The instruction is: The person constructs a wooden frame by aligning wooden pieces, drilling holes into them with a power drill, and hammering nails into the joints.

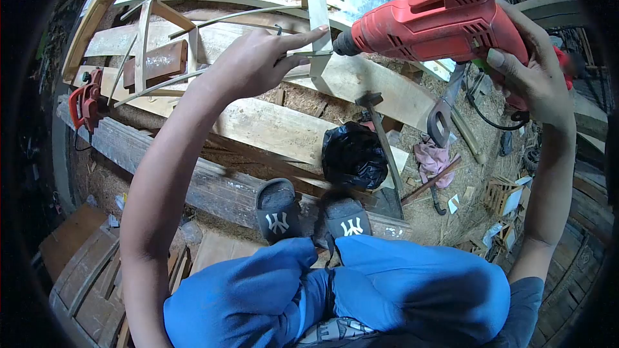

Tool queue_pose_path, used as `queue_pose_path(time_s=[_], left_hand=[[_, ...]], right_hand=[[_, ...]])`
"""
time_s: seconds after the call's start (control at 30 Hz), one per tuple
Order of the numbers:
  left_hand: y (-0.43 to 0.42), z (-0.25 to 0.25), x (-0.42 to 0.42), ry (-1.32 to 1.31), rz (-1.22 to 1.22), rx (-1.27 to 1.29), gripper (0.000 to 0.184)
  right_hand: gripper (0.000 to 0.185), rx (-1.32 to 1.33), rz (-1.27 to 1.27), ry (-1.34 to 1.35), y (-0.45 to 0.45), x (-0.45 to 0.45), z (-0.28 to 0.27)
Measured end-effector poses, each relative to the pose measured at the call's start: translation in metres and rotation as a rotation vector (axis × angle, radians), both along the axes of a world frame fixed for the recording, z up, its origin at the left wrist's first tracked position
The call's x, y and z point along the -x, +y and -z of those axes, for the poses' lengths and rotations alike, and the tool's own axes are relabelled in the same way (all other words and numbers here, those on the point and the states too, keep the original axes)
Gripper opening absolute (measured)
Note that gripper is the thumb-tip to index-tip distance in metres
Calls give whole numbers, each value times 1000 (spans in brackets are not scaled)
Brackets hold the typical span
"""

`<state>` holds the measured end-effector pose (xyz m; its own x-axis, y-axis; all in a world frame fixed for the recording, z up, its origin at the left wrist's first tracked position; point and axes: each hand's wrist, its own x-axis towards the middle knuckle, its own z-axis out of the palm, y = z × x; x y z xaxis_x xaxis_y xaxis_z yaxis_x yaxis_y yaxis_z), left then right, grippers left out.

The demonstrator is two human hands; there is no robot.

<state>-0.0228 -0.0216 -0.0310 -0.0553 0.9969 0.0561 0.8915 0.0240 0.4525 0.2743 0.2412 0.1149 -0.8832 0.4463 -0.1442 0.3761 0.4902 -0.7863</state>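
My right hand (538, 67) is wrapped round a red power drill (425, 22), which points left. The drill's black chuck (346, 44) meets the edge of a pale upright wooden slat (316, 0). My left hand (261, 58) grips the slat near its lower end, index finger stretched along its face and thumb below. A thin strip (309, 54) crosses the slat by my thumb; the other fingers are partly hidden. The slat appears to join a light wooden frame (143, 45) with thin curved strips on the left.
Planks (271, 122) lie across sawdust-covered ground. A hammer (380, 129) leans by a black plastic bag (354, 154); a handsaw (442, 119) and pink cloth (435, 161) lie right of it. Another red power tool (87, 100) sits at left. My sandalled feet (277, 209) rest near a weathered beam (219, 196).
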Motion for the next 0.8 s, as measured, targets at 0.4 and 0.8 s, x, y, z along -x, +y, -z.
queue_pose_path(time_s=[0.4, 0.8], left_hand=[[0, -5, -2, -1, -29, 53, 60], [2, -1, 0, 17, -9, 32, 60]], right_hand=[[65, 9, 1, 113, 10, -2, 6], [64, -36, 70, 144, -10, 7, 16]])
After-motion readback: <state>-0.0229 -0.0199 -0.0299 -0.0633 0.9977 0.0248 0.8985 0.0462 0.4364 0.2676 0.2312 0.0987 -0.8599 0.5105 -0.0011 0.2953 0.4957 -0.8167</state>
